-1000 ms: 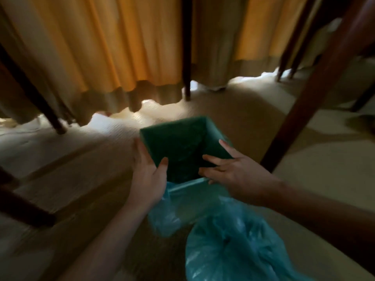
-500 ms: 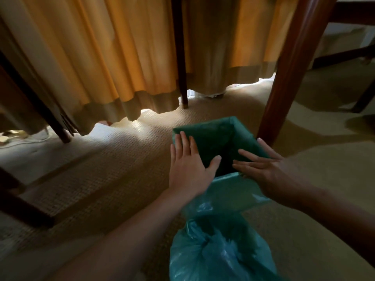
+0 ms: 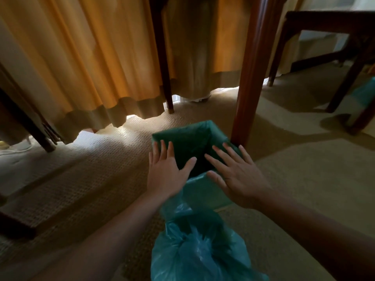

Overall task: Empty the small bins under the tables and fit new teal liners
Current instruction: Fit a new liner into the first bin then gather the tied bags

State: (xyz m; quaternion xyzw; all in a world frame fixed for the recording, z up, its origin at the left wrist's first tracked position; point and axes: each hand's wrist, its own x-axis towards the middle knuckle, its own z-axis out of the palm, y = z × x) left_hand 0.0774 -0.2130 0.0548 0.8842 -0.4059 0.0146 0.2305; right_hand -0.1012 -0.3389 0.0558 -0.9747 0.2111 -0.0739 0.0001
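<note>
A small square bin (image 3: 192, 136) lined with a teal liner stands on the carpet beside a wooden table leg (image 3: 248, 78). The liner's edge is folded over the rim and hangs down the near side (image 3: 200, 191). My left hand (image 3: 166, 171) lies flat with straight fingers on the bin's left near corner. My right hand (image 3: 235, 175) lies flat with spread fingers on the right near corner. A filled teal bag (image 3: 198, 252) sits on the floor just in front of the bin, between my forearms.
Orange curtains (image 3: 91, 57) hang to the floor behind the bin. A thin dark leg (image 3: 164, 67) stands at the back, another slanted leg (image 3: 30, 122) at left. A dark wooden chair (image 3: 334, 47) stands at right. Beige carpet (image 3: 304, 169) spreads around.
The bin has moved right, close against the table leg. Both hands have flattened on its near corners, fingers straighter than before.
</note>
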